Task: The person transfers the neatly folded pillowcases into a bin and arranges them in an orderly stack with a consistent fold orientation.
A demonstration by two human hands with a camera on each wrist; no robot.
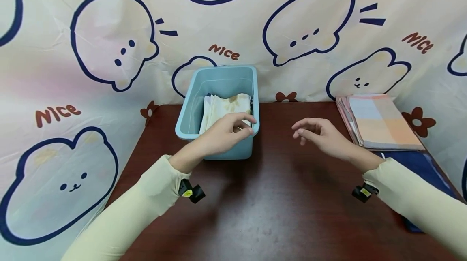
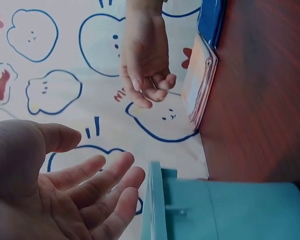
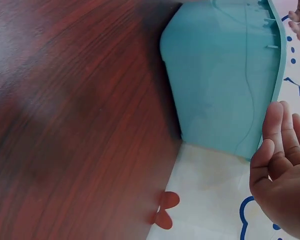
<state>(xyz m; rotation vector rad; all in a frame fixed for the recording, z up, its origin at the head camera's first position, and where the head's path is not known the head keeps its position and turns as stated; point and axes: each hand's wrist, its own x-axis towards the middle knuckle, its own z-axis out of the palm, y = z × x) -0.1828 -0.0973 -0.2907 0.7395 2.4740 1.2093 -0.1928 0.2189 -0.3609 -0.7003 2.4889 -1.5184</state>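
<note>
A light blue plastic bin [image 1: 230, 149] stands near the back of the dark wood table, with folded cloths [image 1: 233, 105] inside, the nearest one cream with brownish patches. My left hand [image 1: 228, 131] is over the bin's front rim, fingers loosely bent and nothing held. In the left wrist view the same hand [image 2: 85, 185] has its palm showing, fingers spread beside the bin [image 2: 235, 210]. To the right of the bin, my right hand [image 1: 324, 135] hovers above the table, its fingers relaxed. The right wrist view shows that hand [image 3: 285, 165] with nothing in it.
At the table's right side lies a folded plaid cloth [image 1: 386, 123] in peach, white and pink. A dark blue folded cloth [image 1: 412, 167] is in front of it, partly hidden by the right sleeve. Behind the table hangs a printed curtain [image 1: 233, 22].
</note>
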